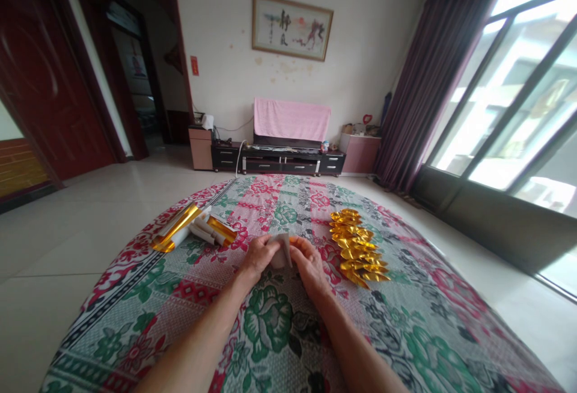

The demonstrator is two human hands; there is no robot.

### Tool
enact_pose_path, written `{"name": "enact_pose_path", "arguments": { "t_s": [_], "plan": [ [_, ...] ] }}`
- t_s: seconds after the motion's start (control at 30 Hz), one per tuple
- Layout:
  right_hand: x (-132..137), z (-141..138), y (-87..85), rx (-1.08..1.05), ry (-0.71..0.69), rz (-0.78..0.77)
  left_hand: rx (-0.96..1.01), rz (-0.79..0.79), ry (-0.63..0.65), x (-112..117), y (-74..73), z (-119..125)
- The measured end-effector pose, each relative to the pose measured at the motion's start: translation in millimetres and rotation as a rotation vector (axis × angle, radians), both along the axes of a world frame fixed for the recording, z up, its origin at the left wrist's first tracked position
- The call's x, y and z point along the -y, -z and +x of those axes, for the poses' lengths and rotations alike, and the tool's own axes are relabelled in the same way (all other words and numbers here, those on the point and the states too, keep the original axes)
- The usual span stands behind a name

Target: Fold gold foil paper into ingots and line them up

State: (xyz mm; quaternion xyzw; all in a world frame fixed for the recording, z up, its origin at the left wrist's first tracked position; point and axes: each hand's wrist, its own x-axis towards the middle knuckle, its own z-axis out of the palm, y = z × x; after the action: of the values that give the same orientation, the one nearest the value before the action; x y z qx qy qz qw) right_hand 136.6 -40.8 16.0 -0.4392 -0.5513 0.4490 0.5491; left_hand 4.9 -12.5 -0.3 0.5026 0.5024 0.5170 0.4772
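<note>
Between my two hands is a small greyish-white sheet of paper [280,253], held up over the middle of the flowered cloth. My left hand [258,259] pinches its left side with thumb and fingers. On the right side, my right hand [310,261] grips the paper with its fingers curled round the edge. To the right lies a row of folded gold foil paper pieces [358,246], nested against one another. Off to the left are loosely curled gold-and-white foil paper sheets [193,228], apart from my left hand.
A patterned red, green and grey cloth [270,327] covers the round table. Beyond it, a low black TV cabinet [279,161] stands along the wall, bearing a screen under a pink towel [292,118]. Purple curtains [419,80] and large windows are at the right.
</note>
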Motion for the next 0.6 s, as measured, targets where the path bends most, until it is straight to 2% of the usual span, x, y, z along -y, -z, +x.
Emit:
{"name": "enact_pose_path", "arguments": {
  "t_s": [0.23,0.4,0.6],
  "plan": [
    [-6,-6,13.9,-0.063,-0.011,0.054,-0.050,0.054,0.005,-1,2.4,2],
    [-10,-6,19.2,-0.039,0.006,0.069,-0.003,0.044,0.045,-1,3.7,1],
    [-12,-4,20.9,-0.031,0.050,0.059,0.069,0.017,0.124,4,-4.3,-1]
  ]
}}
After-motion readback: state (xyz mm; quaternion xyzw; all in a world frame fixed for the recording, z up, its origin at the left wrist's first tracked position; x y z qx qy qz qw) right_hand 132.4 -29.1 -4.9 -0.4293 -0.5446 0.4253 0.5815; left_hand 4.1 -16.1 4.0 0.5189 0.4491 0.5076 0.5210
